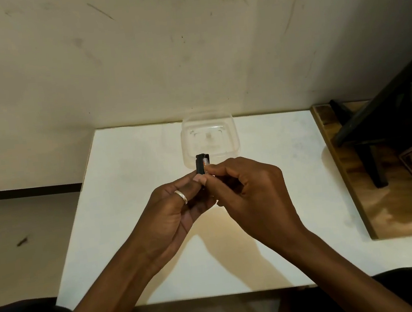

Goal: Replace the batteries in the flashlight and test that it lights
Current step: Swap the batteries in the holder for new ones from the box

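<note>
One head-worn wide view looks forward and down, close over the white table (pixel 124 165) against the wall (pixel 137 61)

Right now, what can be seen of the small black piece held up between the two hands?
The black piece is small, dark and plastic-looking, held roughly upright above the white table. Its top pokes out above the fingers; something with orange and white print shows in its side. The left hand grips its lower part, the right hand pinches it near the top. The rest is hidden.
</note>
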